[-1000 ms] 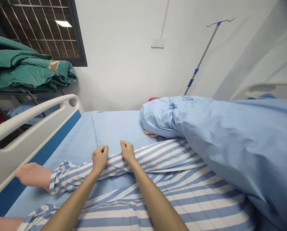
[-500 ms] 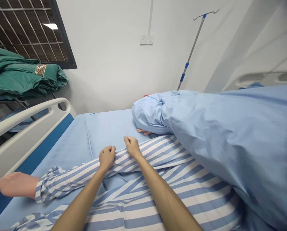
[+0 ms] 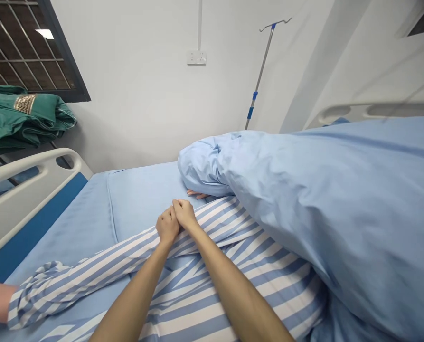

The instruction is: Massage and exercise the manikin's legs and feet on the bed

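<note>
Hands: the left hand [image 3: 167, 226] and right hand [image 3: 185, 213] are touching, both gripping the blue-striped pyjama fabric [image 3: 90, 268].
Fabric: it is lying across the hospital bed [image 3: 76, 223], centre-frame, beside the bunched blue duvet [image 3: 322, 213].

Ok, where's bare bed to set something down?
Bare blue bedsheet lies between the white side rail and the striped gown sleeve, running up to the blue duvet. Crowded at the left hand and right hand, touching on the sleeve.
</note>
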`<state>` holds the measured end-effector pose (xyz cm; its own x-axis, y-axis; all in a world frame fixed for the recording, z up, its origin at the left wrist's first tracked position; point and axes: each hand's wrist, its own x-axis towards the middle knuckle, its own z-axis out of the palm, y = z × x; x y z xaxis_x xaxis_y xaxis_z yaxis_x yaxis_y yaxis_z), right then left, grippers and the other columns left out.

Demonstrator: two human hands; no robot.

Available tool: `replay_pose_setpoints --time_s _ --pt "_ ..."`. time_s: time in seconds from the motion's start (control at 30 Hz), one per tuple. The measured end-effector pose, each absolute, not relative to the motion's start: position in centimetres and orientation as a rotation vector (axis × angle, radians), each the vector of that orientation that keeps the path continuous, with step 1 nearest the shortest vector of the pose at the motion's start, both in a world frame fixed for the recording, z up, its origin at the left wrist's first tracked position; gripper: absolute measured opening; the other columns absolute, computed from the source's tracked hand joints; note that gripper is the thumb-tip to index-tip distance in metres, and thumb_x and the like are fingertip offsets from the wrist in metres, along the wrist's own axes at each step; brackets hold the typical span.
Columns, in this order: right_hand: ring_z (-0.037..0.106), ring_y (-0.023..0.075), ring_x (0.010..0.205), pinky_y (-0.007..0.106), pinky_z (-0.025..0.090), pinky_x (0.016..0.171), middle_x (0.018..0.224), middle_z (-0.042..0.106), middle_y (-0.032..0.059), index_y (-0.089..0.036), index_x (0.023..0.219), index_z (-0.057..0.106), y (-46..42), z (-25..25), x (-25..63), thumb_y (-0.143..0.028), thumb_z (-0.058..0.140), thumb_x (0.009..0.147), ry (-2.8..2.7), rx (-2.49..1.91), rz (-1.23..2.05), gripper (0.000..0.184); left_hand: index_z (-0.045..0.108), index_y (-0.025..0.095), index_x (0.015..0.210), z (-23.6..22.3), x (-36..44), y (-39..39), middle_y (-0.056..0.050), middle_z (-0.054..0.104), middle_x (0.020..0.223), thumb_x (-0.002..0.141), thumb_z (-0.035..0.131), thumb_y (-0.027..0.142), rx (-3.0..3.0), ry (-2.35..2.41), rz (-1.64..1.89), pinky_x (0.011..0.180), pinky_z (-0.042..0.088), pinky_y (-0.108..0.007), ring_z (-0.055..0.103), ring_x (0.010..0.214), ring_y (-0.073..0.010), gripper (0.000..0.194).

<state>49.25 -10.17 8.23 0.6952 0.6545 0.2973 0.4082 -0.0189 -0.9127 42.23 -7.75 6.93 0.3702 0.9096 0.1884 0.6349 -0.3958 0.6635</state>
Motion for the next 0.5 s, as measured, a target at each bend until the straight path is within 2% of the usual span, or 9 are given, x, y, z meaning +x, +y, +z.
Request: replay_pose_setpoints --time_s 0.17,0.37,0.5 --pt "0.033 0.0095 0.049 0.025 0.021 0.05 0.046 0.038 -0.0037 -0.019 0.048 0.036 -12.4 8.8 52.2 -0.035 0.04 0.083 -1.055 -1.75 0.043 0.039 0.058 0.02 0.061 6.8 41.9 -7.8 -0.004 0.062 0.066 0.086 0.028 0.039 2.201 1.337 0.719 0.056 0.023 -0.026 0.046 0.06 -0.0143 0.043" --pt "0.033 0.0092 0.048 0.024 0.021 0.049 0.045 0.036 -0.0043 -0.019 0.049 0.035 -13.0 7.7 53.5 -0.039 0.038 0.084 -0.919 -1.71 0.066 0.041 0.049 0.018 0.053 8.7 43.9 -7.9 -0.002 0.055 0.056 0.086 0.027 0.037 2.189 1.159 0.818 0.055 0.026 -0.025 0.044 0.055 -0.0125 0.044" --pt "0.035 0.01 0.049 0.023 0.025 0.048 0.046 0.038 -0.0041 -0.019 0.05 0.038 -12.8 7.5 53.9 -0.043 0.038 0.082 -0.825 -1.552 0.167 0.04 0.053 0.017 0.059 9.8 47.3 -8.8 -0.004 0.06 0.062 0.088 0.022 0.036 2.107 1.121 0.91 0.057 0.031 -0.025 0.05 0.06 -0.0136 0.047"
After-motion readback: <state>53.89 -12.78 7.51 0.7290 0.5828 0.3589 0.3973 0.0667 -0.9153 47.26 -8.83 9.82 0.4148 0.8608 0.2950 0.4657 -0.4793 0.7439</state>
